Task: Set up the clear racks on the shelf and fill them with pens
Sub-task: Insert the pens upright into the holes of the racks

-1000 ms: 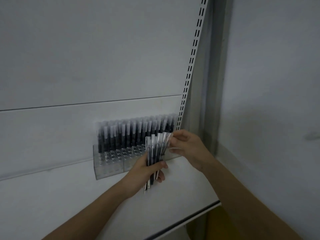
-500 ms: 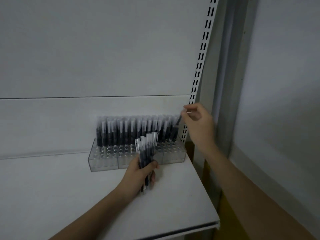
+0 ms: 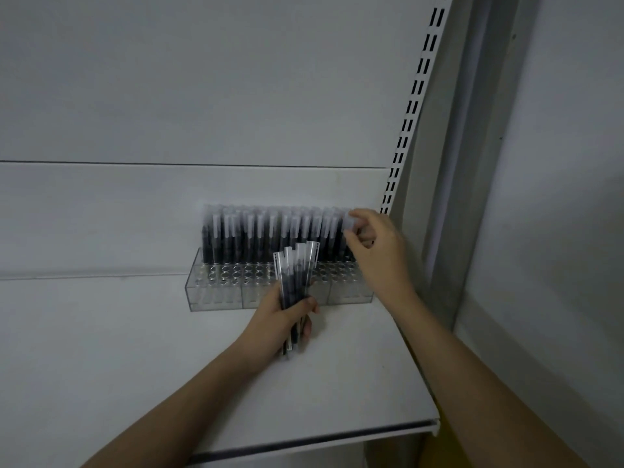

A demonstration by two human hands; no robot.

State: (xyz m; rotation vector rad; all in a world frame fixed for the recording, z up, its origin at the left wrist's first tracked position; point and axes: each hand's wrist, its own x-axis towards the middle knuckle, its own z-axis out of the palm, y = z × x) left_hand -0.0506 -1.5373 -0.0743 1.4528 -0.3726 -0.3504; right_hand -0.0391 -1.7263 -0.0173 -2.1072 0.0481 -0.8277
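Clear racks (image 3: 216, 292) stand side by side on the white shelf (image 3: 118, 349) against the back panel. Black pens with clear caps (image 3: 256, 234) fill their rear rows; the front holes are bare. My left hand (image 3: 287, 319) grips a fanned bundle of pens (image 3: 297, 275) upright in front of the racks. My right hand (image 3: 374, 244) is at the right end of the rear row, fingertips pinched on the cap of a single pen (image 3: 349, 224) standing there.
A slotted white upright (image 3: 410, 106) runs up the shelf's right side, next to a grey post (image 3: 472, 163) and wall. The shelf's front edge (image 3: 304, 437) lies below my forearms.
My right hand took a pen from the bundle, lifted it up and right, then brought it down to the right end of the rear row. My left hand stayed with the bundle.
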